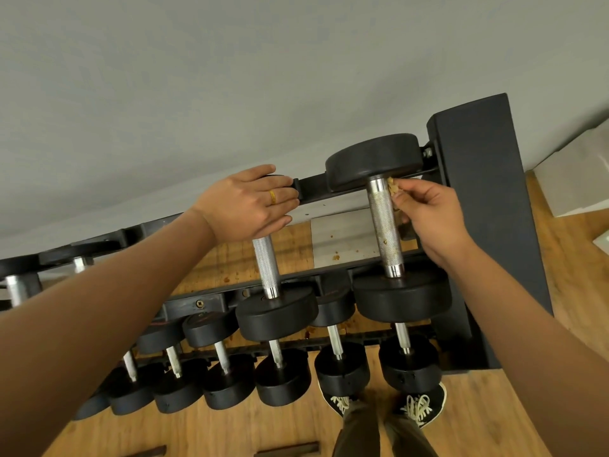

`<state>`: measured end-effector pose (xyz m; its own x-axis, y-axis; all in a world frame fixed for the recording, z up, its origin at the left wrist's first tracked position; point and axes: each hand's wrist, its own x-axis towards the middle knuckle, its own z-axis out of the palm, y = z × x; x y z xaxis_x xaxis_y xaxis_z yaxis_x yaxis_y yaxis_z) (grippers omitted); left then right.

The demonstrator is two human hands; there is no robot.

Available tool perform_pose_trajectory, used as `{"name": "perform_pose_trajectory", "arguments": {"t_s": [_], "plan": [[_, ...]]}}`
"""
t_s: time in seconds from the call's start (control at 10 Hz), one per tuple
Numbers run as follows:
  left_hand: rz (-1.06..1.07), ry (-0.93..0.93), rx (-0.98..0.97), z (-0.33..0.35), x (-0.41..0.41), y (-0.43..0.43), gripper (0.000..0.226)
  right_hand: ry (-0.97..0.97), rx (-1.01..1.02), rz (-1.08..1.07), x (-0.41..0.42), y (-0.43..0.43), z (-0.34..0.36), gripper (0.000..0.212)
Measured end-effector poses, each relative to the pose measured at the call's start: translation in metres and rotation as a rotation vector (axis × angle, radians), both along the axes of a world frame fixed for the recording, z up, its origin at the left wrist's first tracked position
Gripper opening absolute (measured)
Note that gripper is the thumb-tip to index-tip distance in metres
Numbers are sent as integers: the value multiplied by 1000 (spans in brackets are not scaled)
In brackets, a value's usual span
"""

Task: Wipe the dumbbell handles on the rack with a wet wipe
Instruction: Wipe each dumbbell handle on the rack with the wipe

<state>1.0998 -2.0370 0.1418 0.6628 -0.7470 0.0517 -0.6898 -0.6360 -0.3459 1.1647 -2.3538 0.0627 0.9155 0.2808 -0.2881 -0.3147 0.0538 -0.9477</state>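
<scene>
A right hand (431,216) pinches a crumpled, brown-stained wet wipe (393,189) against the knurled silver dumbbell handle (384,225) at two o'clock on the black metal rack (478,192). The left hand (244,202), fingers pressed together, rests on the neighbouring dumbbell (276,318).

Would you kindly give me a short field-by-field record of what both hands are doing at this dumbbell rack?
Left hand: rests, fingers straight, over far black head of the neighbouring dumbbell
Right hand: pinches crumpled brown-stained wet wipe
Wipe contact: against far end of knurled steel handle, rightmost upper-tier dumbbell
Handle state: brown specks visible
Rack: black metal dumbbell rack, two tiers
</scene>
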Motion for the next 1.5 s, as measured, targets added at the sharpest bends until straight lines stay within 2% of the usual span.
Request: {"name": "perform_pose_trajectory", "arguments": {"t_s": [0.3, 0.5, 0.6, 0.8, 1.3, 1.4, 1.5], "plan": [[-9, -12, 11, 1, 0, 0, 32, 11, -64, 95, -10, -16, 3, 24], [-1, -6, 4, 0, 0, 0, 31, -8, -65, 19, 4, 1, 19, 21], [1, -5, 7, 1, -1, 0, 31, 78, 16, 67, 1, -6, 20, 17], [-9, -20, 5, 1, -1, -1, 30, -16, -69, 2, 7, 0, 22, 11], [-17, -16, -8, 0, -1, 0, 31, -26, -127, 103, -16, -21, 14, 21], [-28, -28, -8, 0, 0, 0, 30, -57, -204, 171, -30, -39, 14, 19], [-26, -22, -11, 1, -1, -1, 30, -106, -211, 146, -25, -31, 19, 22]]}}
